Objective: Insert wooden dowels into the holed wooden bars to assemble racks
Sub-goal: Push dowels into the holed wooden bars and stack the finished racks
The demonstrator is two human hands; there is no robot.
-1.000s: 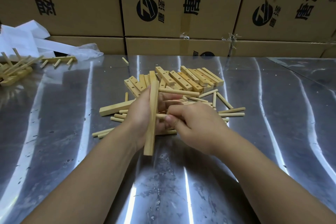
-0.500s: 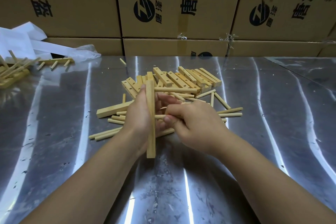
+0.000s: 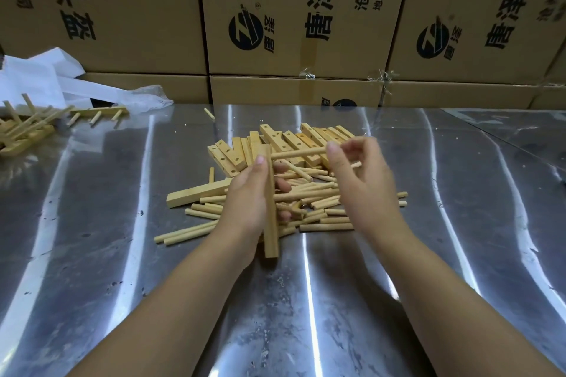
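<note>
**Bar** (image 3: 271,223): your left hand (image 3: 249,202) grips it, fingers wrapped round its middle. It is raised over the table (image 3: 122,254) in front of the pile. The long axis runs away from you, near end low and toward you, far end up toward the boxes (image 3: 306,9).

**Dowel** (image 3: 298,154): lies crosswise to the bar, long axis left to right. Its left end meets the bar's far end, but you cannot tell whether it sits in a hole. Your right hand (image 3: 361,184) has thumb and forefinger at the dowel's right end, apparently pinching it. Blur softens those fingers, and the others hang loosely curled.

**Spare bars** (image 3: 309,139): stacked side by side behind your hands, holes upward, pointing away and leftward. One more (image 3: 199,196) lies flat at the left, tilted.

**Loose dowels** (image 3: 324,220): scattered under and between your hands, mostly lying left to right.

**Finished racks** (image 3: 27,131): heaped at the far left edge, pegs upward, beside a white bag (image 3: 46,79).
</note>
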